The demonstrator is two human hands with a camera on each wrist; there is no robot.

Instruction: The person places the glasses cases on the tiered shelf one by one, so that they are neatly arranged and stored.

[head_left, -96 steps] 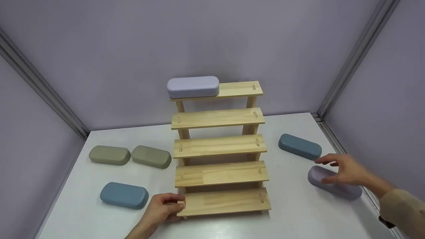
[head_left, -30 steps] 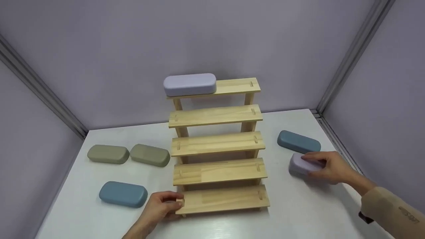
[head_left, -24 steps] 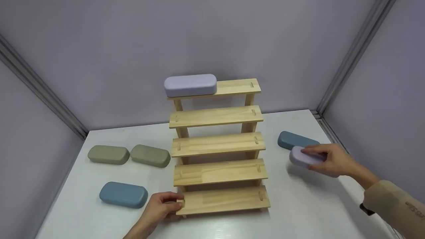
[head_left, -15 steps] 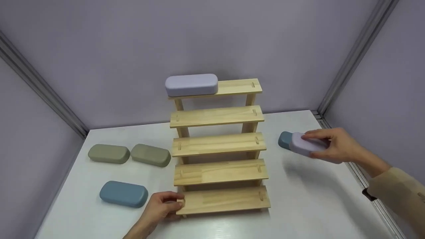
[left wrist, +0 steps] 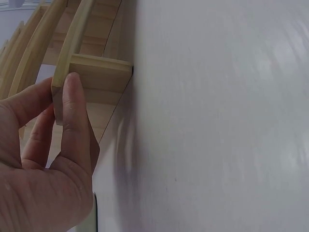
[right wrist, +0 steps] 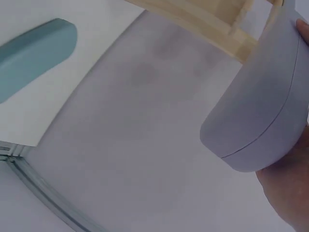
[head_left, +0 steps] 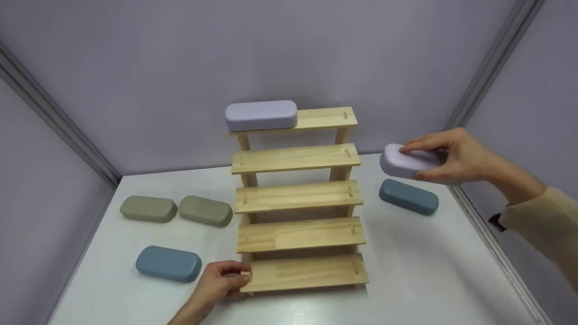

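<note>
A lilac glasses case is held up in the air by my right hand, thumb on its near side and fingers over the far side. Its lid seam shows in the right wrist view, where the case fills the right part. With thumb and fingers, my left hand pinches the left end of the lowest step of a wooden stepped rack; the left wrist view shows the thumb against the board's underside. On the top step's left half sits another lilac glasses case. The other steps are bare.
Two olive-green cases lie left of the rack, with a blue case nearer the front. A darker blue case lies right of the rack, below the raised right hand. Pale walls with metal rails enclose the white table.
My right hand has taken hold of the lilac case at the right, lifted it off the table and carried it up past the darker blue case. The left hand stays at the lowest step.
</note>
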